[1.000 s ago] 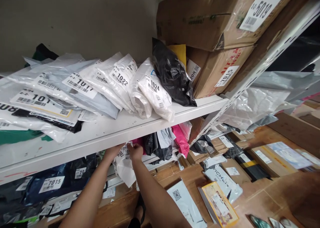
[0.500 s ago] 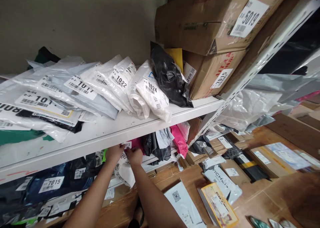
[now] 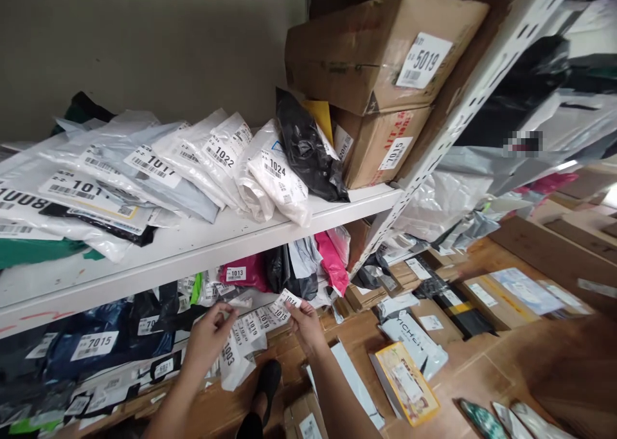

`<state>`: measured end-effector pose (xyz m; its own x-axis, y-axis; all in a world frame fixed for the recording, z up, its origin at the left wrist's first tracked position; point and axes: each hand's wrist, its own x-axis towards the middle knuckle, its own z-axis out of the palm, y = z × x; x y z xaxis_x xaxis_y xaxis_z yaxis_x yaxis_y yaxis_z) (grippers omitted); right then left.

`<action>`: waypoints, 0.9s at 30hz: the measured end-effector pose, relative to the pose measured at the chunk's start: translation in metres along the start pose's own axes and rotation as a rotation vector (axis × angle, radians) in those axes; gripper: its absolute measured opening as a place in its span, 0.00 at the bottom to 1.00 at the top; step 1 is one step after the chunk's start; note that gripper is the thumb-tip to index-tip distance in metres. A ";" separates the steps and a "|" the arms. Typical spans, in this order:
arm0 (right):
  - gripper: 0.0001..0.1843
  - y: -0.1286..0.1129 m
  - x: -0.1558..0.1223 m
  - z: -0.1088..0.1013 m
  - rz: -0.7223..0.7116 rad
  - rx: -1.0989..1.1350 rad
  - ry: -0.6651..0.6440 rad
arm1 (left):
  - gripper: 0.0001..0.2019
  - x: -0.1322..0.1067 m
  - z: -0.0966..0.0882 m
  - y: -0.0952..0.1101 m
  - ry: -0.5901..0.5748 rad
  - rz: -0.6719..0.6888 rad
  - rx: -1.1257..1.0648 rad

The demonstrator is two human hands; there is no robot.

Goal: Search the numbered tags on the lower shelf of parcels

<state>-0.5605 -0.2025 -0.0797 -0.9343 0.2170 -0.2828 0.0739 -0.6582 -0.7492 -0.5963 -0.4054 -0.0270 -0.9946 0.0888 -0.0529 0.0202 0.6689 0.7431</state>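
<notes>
My right hand (image 3: 306, 323) pinches the top end of a strip of white number labels (image 3: 252, 328), at the label marked 1014. The strip sags to the left in a fold, with 1015, 1018, 1019 and 1003 readable on it. My left hand (image 3: 212, 330) is closed at the strip's other side, thumb and forefinger together; the exact grip is partly hidden. Just behind the hands, on the lower shelf, lies a magenta parcel (image 3: 248, 273) bearing a 1013 label (image 3: 236, 274). Black parcels (image 3: 277, 268) stand to its right.
White bagged parcels (image 3: 216, 159) line the upper shelf (image 3: 193, 246), whose edge overhangs my hands. Cartons (image 3: 347, 47) are stacked at its right end beside a slotted post (image 3: 463, 117). Parcels and a yellow box (image 3: 405, 384) lie on the floor, near my shoe (image 3: 268, 381).
My hands have come off the magenta parcel, down toward me, and moved apart. The 1013 label now shows uncovered on the parcel, and the label strip is spread between my hands.
</notes>
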 end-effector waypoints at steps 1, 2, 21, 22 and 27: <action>0.20 -0.003 -0.003 -0.003 -0.007 -0.001 -0.005 | 0.20 -0.006 0.008 0.006 -0.040 0.013 -0.036; 0.20 -0.006 -0.006 -0.004 -0.019 -0.008 -0.011 | 0.21 -0.011 0.018 0.013 -0.082 0.033 -0.078; 0.17 -0.014 -0.016 0.013 -0.038 0.169 -0.131 | 0.21 0.103 0.052 0.065 -0.063 -0.065 0.474; 0.17 -0.013 -0.012 0.021 -0.024 0.176 -0.151 | 0.22 0.103 0.047 0.060 -0.059 -0.084 0.506; 0.20 0.004 0.015 0.067 0.070 0.200 -0.249 | 0.23 0.095 0.031 0.049 -0.113 0.027 0.620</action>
<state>-0.5972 -0.2504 -0.0465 -0.9877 -0.0008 -0.1562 0.0946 -0.7990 -0.5938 -0.6868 -0.3411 -0.0168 -0.9768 0.1665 -0.1344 0.1340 0.9657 0.2226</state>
